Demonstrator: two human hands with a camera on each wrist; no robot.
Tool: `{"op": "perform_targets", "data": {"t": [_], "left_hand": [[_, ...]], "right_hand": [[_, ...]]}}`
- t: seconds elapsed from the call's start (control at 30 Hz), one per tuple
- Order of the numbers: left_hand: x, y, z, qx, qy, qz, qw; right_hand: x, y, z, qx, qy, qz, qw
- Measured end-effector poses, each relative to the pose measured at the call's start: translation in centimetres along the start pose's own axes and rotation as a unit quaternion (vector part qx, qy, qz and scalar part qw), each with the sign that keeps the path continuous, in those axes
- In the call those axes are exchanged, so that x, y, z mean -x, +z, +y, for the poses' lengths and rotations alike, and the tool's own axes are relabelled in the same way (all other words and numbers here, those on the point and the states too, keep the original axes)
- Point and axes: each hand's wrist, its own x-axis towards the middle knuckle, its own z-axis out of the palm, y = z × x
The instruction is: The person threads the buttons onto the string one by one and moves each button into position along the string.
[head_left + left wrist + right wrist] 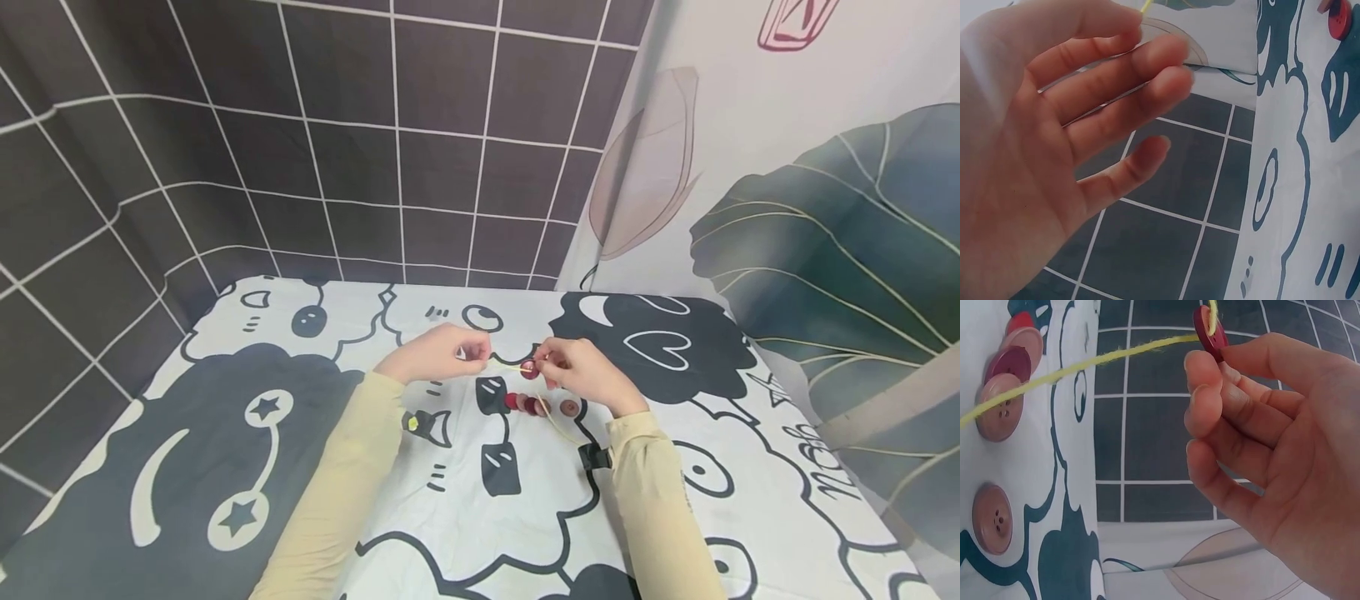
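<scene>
- We take the row of overlapping buttons (1009, 364) as our reference; it lies on the white cartoon-print cloth (480, 529) and shows red, pink and dark red discs.
- We locate the dark red button (1205, 330) in the air, above and slightly beyond the row.
- We see the right hand (583, 372), beyond the row and toward its right end, pinching this button between thumb and fingertips.
- We find the yellow yarn (1107, 359) passing through the button; one length runs to the left hand, and the other slants down across the row's right end to the cloth.
- We see the left hand (441, 352), beyond the row and to its left, with thumb and index fingertip together on the yarn; its other fingers are spread apart.
- We note a loose pink four-hole button (992, 519) just beside the row, to its right.
- We observe the dark grid-patterned backdrop (442, 167) behind the row.
</scene>
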Motion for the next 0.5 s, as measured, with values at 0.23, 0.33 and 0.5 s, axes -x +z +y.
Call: {"op": "perform_targets", "data": {"t": [0.23, 0.33, 0.5], "left_hand": [[0.0, 0.2, -0.4, 0.016, 0.010, -0.038, 0.9991], [0.3, 0.2, -0.7, 0.021, -0.003, -0.053, 0.9984], [0.9, -0.4, -0.7, 0.028, -0.023, -0.074, 0.9966]], "right_hand": [[0.4, -0.4, 0.7, 0.013, 0.007, 0.016, 0.9998], [0.7, -0.7, 1.1, 0.009, 0.018, 0.020, 0.9996], [0.9, -1.2, 1.7, -0.005, 0.032, 0.020, 0.9993]]}}
